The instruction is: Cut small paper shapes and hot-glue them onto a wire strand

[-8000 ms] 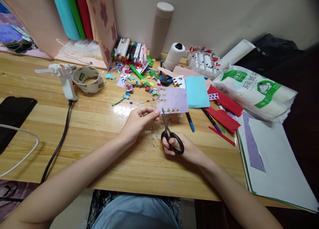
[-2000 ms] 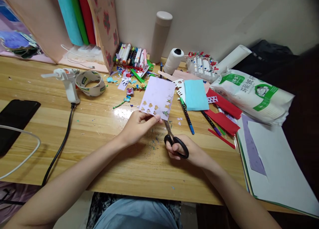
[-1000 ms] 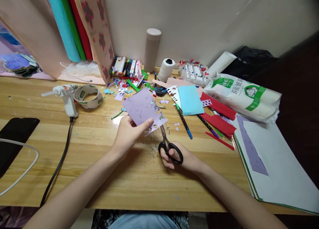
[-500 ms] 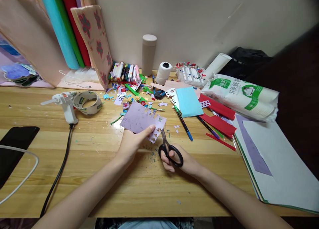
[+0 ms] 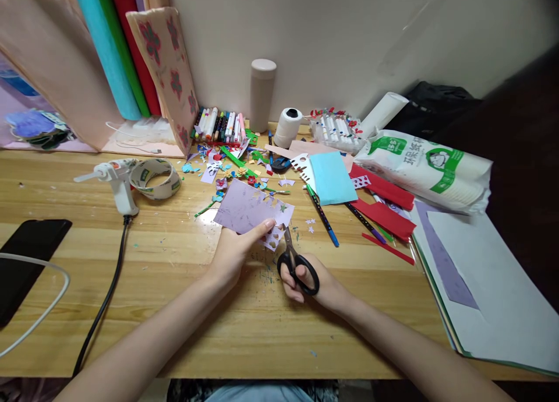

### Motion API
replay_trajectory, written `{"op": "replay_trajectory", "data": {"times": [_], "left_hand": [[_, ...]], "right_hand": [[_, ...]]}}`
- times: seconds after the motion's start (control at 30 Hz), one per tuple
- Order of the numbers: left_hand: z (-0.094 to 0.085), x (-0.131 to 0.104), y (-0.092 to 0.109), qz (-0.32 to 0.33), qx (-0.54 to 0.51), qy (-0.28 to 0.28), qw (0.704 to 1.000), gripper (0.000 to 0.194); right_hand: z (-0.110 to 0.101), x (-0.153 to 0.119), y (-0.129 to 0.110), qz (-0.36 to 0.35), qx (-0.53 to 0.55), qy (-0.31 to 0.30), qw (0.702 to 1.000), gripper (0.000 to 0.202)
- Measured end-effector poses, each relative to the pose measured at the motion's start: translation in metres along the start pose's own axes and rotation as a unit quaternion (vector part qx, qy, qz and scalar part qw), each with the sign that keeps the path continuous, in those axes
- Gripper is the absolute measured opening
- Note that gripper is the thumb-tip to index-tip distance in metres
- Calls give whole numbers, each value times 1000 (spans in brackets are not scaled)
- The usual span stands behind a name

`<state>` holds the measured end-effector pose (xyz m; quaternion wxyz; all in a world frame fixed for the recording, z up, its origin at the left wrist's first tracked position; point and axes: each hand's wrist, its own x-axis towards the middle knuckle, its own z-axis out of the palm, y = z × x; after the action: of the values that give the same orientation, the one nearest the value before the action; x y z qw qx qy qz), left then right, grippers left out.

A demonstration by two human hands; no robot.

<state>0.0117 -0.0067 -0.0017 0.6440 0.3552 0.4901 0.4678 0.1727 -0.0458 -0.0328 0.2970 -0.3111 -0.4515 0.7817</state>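
Observation:
Between its thumb and fingers, my left hand [image 5: 238,247] pinches a piece of purple paper [image 5: 242,207] whose right part is full of cut-out notches and holes. My right hand [image 5: 310,279] has its fingers through the black handles of a pair of scissors [image 5: 290,249]. The blades point up and away from me, and their tips are at the paper's lower right edge. Small purple paper stars [image 5: 310,225] lie on the table just right of the paper. Tiny scraps are scattered under the hands.
Behind the hands lie coloured scraps, markers [image 5: 220,126], a cup-like bottle [image 5: 262,96], a thread spool [image 5: 288,127] and blue paper [image 5: 334,179]. At left are a glue gun [image 5: 120,186], tape roll [image 5: 155,179] and phone [image 5: 30,268]. White sheets [image 5: 502,285] lie right.
The view has shifted very slightly. Both hands keep their holds on the paper and scissors, with the scissors almost unmoved at the paper's edge.

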Motion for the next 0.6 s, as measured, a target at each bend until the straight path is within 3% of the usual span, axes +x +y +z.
{"op": "replay_trajectory", "data": {"times": [0.33, 0.6], "left_hand": [[3, 0, 3, -10, 1, -5, 1000, 25], [-2, 3, 4, 23, -5, 0, 1000, 21]], "right_hand": [[0, -1, -2, -7, 14, 3, 1000, 57], [1, -1, -2, -16, 8, 26, 999, 54]]}}
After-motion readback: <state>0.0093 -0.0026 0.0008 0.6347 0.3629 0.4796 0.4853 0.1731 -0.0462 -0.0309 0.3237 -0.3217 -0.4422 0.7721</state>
